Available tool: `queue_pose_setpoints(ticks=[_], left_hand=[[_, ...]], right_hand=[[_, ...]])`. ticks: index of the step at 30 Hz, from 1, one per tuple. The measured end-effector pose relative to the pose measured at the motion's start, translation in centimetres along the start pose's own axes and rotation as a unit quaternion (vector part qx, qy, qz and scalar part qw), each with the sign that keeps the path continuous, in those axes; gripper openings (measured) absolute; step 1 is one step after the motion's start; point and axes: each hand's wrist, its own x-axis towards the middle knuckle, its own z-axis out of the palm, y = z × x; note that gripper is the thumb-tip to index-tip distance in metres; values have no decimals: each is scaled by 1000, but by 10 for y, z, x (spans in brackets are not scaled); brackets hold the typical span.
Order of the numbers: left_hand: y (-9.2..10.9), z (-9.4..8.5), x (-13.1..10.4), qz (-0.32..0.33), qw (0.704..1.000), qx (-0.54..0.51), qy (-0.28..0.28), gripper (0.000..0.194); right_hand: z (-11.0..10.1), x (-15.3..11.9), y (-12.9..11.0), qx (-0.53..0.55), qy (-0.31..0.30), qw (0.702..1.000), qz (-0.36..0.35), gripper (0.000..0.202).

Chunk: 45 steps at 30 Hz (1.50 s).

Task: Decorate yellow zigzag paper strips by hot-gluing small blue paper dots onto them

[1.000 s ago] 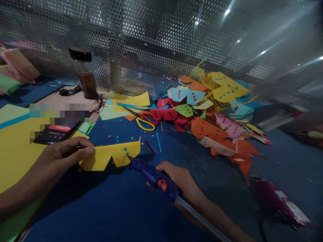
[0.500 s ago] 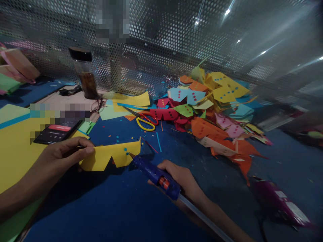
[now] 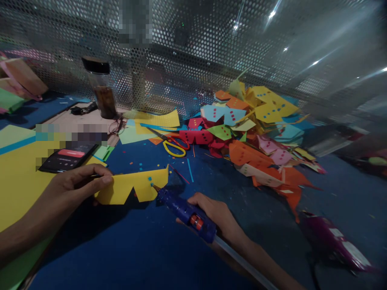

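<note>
My left hand [image 3: 81, 183] pinches the left end of a folded yellow paper cutout [image 3: 122, 189]. A notch is cut in the cutout's lower edge, and small blue paper squares [image 3: 150, 179] sit near its right end. My right hand [image 3: 216, 213] is wrapped round a blue glue gun [image 3: 181, 209] with a clear glue stick [image 3: 242, 262] coming out of its back. The gun's nozzle points at the cutout beside the lower blue square; whether it touches the paper I cannot tell.
Scissors [image 3: 174, 148] with red and yellow handles lie behind the cutout. A heap of coloured paper cutouts [image 3: 242, 117] rises at the back right. On the left are a phone [image 3: 68, 157] and a jar [image 3: 104, 92] of dark liquid. A purple packet [image 3: 335, 239] lies at right.
The glue gun's nozzle has shifted slightly left and up, closer to the lower blue square. My left hand and the yellow cutout are almost still.
</note>
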Motion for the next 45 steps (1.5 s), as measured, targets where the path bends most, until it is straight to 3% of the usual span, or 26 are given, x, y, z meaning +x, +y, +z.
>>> queue_pose_setpoints(ticks=[8, 30, 45], left_hand=[[-3, -2, 0, -4, 1000, -2, -30, 35], [8, 3, 2, -5, 999, -30, 13, 35], [2, 2, 4, 8, 999, -49, 18, 35]], right_hand=[[3, 0, 1, 32, -12, 999, -6, 20], [-1, 2, -1, 10, -2, 1000, 11, 16], [2, 3, -5, 19, 1, 999, 28, 13]])
